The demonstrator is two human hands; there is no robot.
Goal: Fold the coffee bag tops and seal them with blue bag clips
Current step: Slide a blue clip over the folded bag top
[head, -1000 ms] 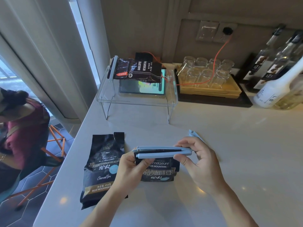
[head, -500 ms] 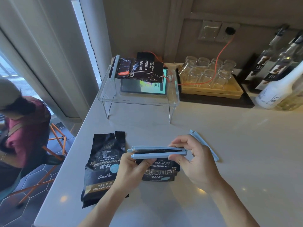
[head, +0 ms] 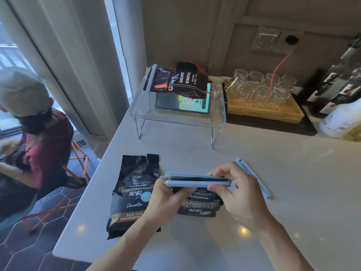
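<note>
A black coffee bag lies on the white counter with its top folded down. A blue bag clip sits across the fold, its two bars slightly apart at the left end. My left hand pinches the clip's left part and the bag beneath it. My right hand grips the clip's right end between thumb and fingers. A second, unfolded black coffee bag lies flat to the left. Another blue clip lies on the counter behind my right hand.
A clear acrylic stand at the back carries clipped coffee bags over a tablet. A wooden tray of glasses and bottles stand at back right. A seated person is left of the counter edge.
Both hands and the clip stay on the folded bag. The clip's bars have come a little closer at the right end; the view has shifted slightly.
</note>
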